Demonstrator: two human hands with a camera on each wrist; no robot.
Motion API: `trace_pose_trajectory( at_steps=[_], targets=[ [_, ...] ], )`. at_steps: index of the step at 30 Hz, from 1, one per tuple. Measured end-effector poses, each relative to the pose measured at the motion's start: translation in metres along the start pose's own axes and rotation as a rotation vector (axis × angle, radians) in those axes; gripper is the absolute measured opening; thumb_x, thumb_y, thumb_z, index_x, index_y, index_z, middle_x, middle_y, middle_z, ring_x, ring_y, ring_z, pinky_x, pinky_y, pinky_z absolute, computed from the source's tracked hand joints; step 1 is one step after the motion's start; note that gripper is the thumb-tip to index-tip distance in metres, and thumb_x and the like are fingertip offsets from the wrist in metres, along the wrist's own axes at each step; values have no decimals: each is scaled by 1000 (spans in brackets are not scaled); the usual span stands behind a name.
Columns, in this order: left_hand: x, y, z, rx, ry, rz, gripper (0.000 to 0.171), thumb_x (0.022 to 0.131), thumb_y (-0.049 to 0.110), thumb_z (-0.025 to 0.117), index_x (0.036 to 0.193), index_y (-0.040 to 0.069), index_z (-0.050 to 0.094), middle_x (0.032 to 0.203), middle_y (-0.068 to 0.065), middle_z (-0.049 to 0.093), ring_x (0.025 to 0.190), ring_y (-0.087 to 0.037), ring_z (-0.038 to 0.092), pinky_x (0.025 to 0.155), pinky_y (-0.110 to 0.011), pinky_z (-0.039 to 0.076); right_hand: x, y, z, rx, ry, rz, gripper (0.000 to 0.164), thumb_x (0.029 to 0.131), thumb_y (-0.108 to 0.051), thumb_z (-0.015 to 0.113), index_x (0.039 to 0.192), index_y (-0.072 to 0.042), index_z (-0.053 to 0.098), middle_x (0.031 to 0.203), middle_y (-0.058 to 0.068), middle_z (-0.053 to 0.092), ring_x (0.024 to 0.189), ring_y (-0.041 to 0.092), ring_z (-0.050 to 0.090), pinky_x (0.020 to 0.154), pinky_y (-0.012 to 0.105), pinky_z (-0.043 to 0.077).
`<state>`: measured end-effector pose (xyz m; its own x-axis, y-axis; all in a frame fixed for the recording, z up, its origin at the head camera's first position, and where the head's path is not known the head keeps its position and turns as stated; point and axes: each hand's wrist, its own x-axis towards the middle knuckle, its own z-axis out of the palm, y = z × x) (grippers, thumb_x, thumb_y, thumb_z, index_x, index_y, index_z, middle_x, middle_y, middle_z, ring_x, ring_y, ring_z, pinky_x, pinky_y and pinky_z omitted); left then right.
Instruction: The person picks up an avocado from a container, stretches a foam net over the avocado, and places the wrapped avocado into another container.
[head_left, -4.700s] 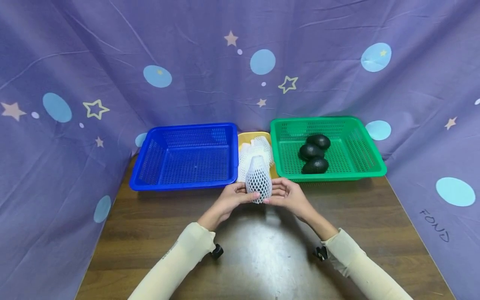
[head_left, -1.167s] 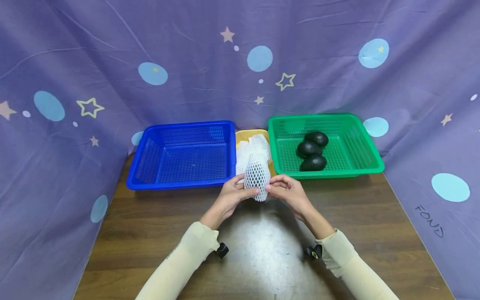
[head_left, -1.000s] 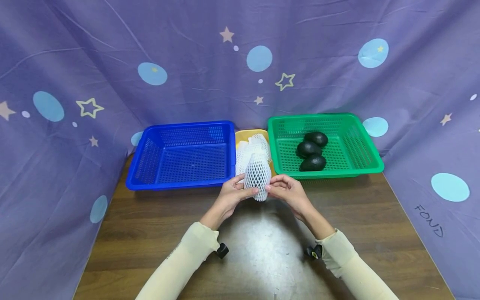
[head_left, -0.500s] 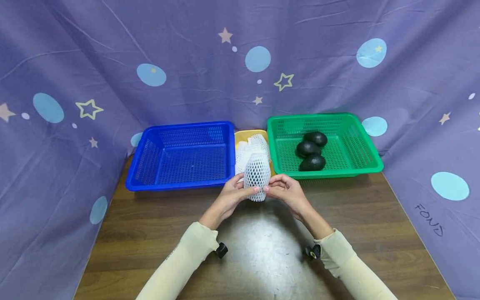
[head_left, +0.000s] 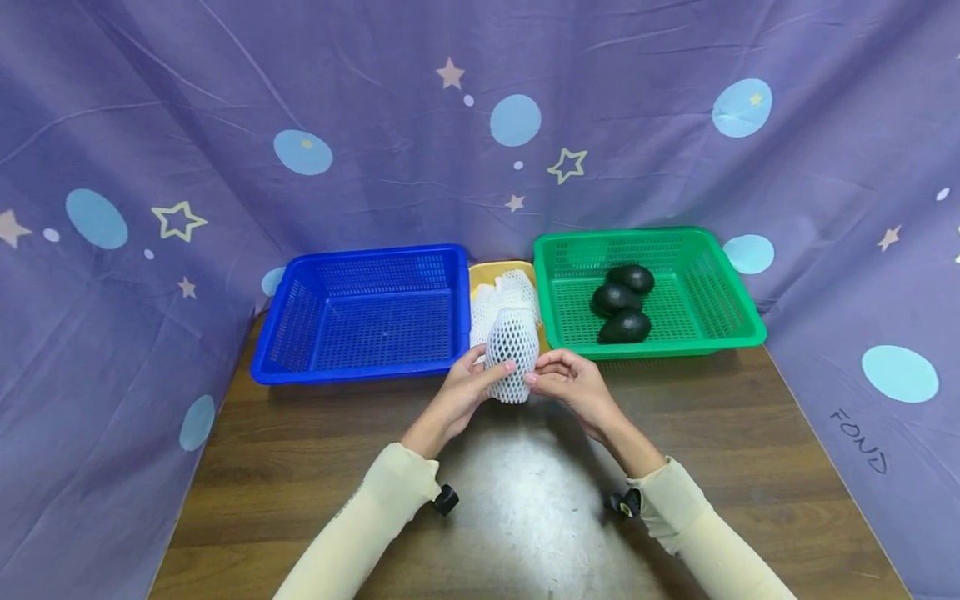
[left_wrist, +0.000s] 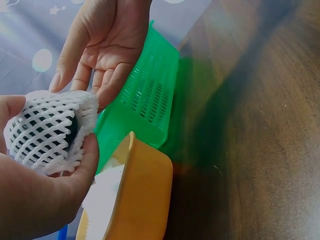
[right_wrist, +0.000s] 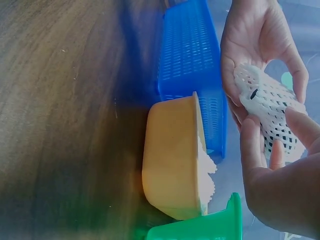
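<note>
A dark avocado (left_wrist: 73,131) sits inside a white foam net sleeve (head_left: 514,346), held upright over the table between both hands. My left hand (head_left: 460,390) wraps its fingers behind the sleeve, with the thumb across its front. My right hand (head_left: 577,387) pinches the sleeve's lower right side with thumb and fingertips. In the left wrist view the dark fruit shows through the mesh and at the sleeve's open end. Behind the hands, a yellow bin (left_wrist: 145,192) contains more white foam nets (head_left: 483,312). Several fingers are hidden behind the sleeve.
An empty blue basket (head_left: 461,317) stands left of the yellow bin. To the right, a green basket (head_left: 705,333) contains three dark avocados (head_left: 626,327). Purple curtains (head_left: 405,125) close off the back and sides of the wooden table (head_left: 330,442).
The dark fruit shows higher in the net, whose narrow top has become rounder. My right fingers have gone from spread to pinching, and my left thumb has moved up slightly.
</note>
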<state>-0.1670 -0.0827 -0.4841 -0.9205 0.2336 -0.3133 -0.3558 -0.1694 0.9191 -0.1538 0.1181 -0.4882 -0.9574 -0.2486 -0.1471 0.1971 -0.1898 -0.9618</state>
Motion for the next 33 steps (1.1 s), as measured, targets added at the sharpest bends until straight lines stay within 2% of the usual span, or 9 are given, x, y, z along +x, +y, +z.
trace_pose_trajectory(
  at_steps=[6,11,19,23,28,33],
  targets=[
    [0,7,-5,-12,-4,15,61,93,12,67,148,4,41,132,-19,64,102,-12,66,87,-25,56,6,-7,3,-23,-21,-30,30,90,3,72,114,9,55,94,4,69,85,11,72,84,36,63],
    [1,18,-9,-15,-28,33,63,93,9,66,149,3,37,138,-24,59,105,-14,66,91,-27,56,13,-20,2,-97,-65,-39,31,91,0,73,115,10,56,94,2,71,85,10,73,84,35,63],
    [1,46,-23,19,-67,73,68,93,6,63,153,5,31,147,-25,51,117,-22,63,106,-39,53,28,-60,-9,-303,-119,-97,35,94,-8,73,119,11,58,98,3,72,87,10,73,81,29,63],
    [3,62,-33,48,-90,79,71,94,6,63,157,8,30,149,-25,48,125,-28,59,111,-46,48,36,-85,-16,-431,-127,-107,32,95,-14,73,119,4,61,105,13,72,89,10,73,83,34,63],
    [9,82,-49,63,-63,53,73,93,6,64,158,10,29,150,-23,47,131,-31,53,115,-50,44,48,-109,-29,-565,-151,-110,27,97,-14,70,119,0,62,111,26,69,88,11,72,81,29,62],
    [16,101,-69,59,-19,39,73,92,6,64,156,8,28,151,-22,44,137,-34,48,118,-51,40,62,-127,-44,-715,-153,-96,28,97,-16,70,120,-1,62,111,20,69,89,7,70,81,24,60]
  ],
)
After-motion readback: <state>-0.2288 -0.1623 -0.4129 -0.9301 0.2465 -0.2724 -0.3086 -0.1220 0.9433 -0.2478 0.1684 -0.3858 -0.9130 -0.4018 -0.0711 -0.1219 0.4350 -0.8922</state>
